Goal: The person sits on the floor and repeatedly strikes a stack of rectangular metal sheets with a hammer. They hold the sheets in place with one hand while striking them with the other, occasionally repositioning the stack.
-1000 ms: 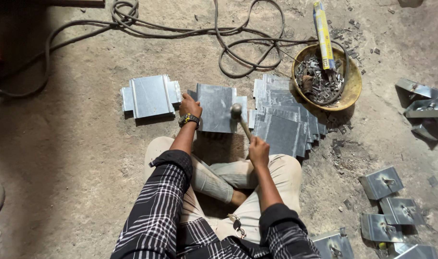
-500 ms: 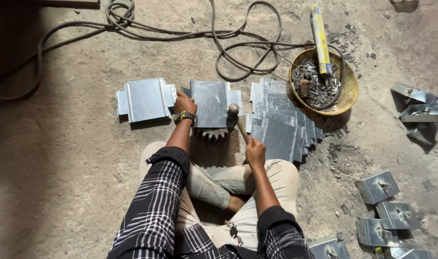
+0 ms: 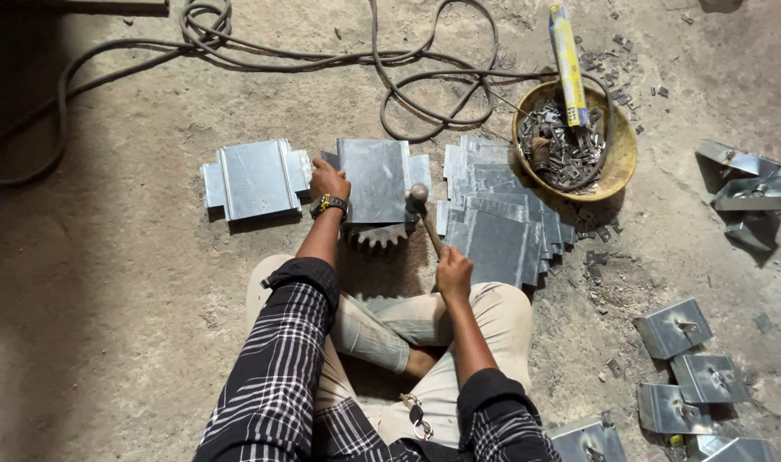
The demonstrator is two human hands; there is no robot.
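Floor (image 3: 134, 342): bare concrete, dusty; person seated cross-legged at 6 o'clock.
Cable (image 3: 339, 60): dark loops, 12 o'clock.
Sheet stack (image 3: 502, 222): fanned metal sheets, 3 o'clock of the workpiece.
Bowl (image 3: 621, 158): yellow, holding scrap bits, 1 o'clock.
Folded sheet (image 3: 255, 178): lying flat, 9 o'clock of the left hand.
Workpiece sheet (image 3: 373, 178): flat on a toothed gear (image 3: 375, 235), centre.
Hammer (image 3: 423, 214): head at the workpiece's right edge.
Left hand (image 3: 327, 181): pressed on the workpiece's left edge.
Right hand (image 3: 453, 272): clenched round the hammer handle.
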